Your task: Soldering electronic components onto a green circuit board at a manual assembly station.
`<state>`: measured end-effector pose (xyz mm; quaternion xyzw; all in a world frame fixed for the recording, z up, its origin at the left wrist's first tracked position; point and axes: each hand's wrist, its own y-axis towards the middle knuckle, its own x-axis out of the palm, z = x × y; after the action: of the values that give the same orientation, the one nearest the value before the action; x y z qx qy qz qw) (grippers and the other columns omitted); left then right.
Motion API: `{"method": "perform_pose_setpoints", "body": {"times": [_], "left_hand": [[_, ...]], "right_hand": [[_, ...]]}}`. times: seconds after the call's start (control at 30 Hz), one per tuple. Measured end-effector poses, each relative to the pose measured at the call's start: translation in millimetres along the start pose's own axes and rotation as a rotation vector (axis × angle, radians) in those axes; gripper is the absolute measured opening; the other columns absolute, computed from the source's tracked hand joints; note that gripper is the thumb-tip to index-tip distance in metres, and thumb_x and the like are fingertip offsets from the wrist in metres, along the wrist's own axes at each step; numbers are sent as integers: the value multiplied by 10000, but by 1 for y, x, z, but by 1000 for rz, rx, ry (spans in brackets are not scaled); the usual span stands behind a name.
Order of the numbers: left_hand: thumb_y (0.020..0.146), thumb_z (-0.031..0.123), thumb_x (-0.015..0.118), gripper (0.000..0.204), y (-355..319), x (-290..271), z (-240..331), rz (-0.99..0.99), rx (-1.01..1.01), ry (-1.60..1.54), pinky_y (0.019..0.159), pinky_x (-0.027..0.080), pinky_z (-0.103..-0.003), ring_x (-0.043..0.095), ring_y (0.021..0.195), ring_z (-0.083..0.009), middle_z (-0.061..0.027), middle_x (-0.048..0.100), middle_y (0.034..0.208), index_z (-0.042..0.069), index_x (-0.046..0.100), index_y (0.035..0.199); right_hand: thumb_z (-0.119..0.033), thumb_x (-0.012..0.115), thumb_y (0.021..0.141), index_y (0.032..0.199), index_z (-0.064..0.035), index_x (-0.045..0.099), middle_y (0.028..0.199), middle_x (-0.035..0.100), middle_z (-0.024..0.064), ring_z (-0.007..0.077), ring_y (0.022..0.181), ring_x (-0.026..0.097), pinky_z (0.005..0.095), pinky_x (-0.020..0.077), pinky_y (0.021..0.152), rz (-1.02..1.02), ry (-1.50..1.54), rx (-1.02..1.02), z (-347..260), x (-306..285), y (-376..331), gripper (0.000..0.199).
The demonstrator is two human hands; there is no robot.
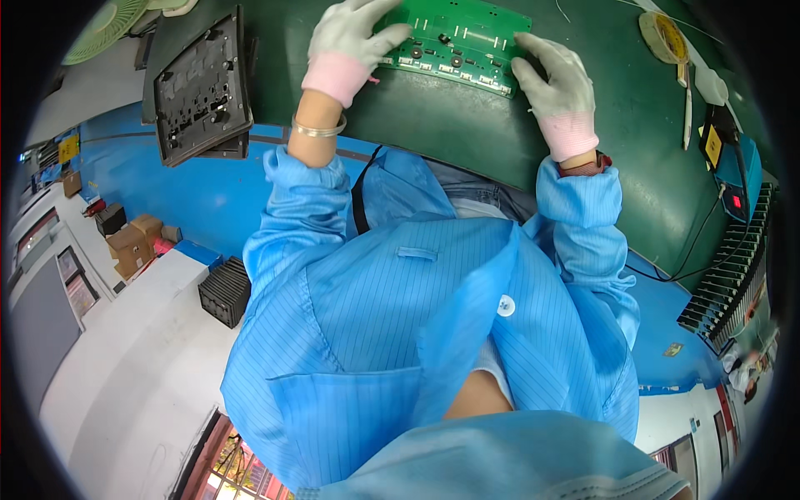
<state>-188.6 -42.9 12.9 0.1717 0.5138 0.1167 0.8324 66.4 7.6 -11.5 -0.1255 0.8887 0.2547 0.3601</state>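
Observation:
A green circuit board point(477, 40) with white connectors along its near edge lies on the green work surface point(400, 112) at the top middle. My left hand point(348, 42), in a white glove with a pink cuff, grips the board's left edge, its thumb over the top face. At the right edge, my gloved right hand point(557, 87) has its thumb and fingers closed around the board's side. Parts of the fingertips are hidden under or behind the board. Small black round parts and thin white pieces stand on the board's upper face.
Dark panels point(202, 96) are stacked at the table's left edge, near a green fan point(104, 29). On the right are a tape roll point(664, 37), a white pen-like stick point(687, 117) and a teal box point(738, 173) with a red display and cable. A slotted rack point(727, 279) stands beyond.

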Motion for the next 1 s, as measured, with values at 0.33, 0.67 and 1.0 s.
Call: {"method": "perform_pose_setpoints", "body": {"times": [0.33,0.67,1.0], "left_hand": [[753,280,648,249,22,23,8,-219,158,25,746,468,-400,580,862,-289,-77,636,906,128,721,937],[751,260,648,208,19,31,0,-130,235,-175,742,450,-398,573,852,-287,-75,625,885,109,707,881],[788,251,634,162,12,36,15,-150,240,-34,765,418,-404,551,847,-279,-62,604,866,103,674,841]], "right_hand": [[-175,679,787,1007,-93,710,1020,682,79,266,973,608,373,486,877,-13,-74,-75,-18,14,18,237],[-32,710,667,886,-42,691,895,667,88,288,870,608,383,479,784,123,61,-269,-30,22,38,220],[-76,714,687,925,-69,693,842,666,90,290,805,608,394,467,732,-29,46,-299,-25,29,32,239]]}}
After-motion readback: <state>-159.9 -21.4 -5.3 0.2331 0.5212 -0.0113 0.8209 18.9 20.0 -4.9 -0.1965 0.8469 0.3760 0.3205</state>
